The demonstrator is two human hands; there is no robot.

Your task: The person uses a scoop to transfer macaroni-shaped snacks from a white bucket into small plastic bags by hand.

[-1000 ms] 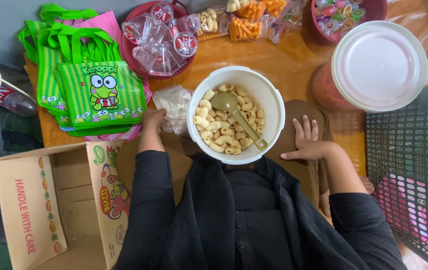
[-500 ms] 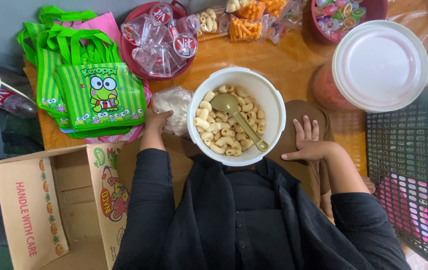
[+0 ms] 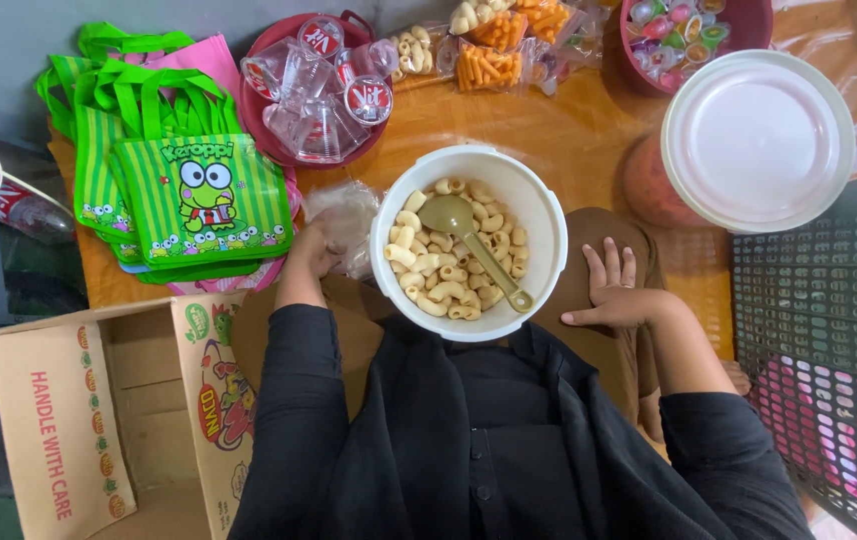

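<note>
Left hand (image 3: 317,250) shifted slightly since half-second-earlier frame, fingers now curled into crumpled clear plastic bags (image 3: 347,212) just left of round white plastic bucket (image 3: 549,235); grip closed on bag edge. Bucket unmoved, holds curled pale snacks and tan plastic scoop (image 3: 474,248). Right hand (image 3: 617,292) unchanged: flat, fingers spread, palm down on brown-clad knee, holding nothing.

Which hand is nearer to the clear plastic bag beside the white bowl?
The left hand: it touches the clear plastic bag at the left of the white bowl. The right hand rests flat across the bowl, far from the bag.
</note>
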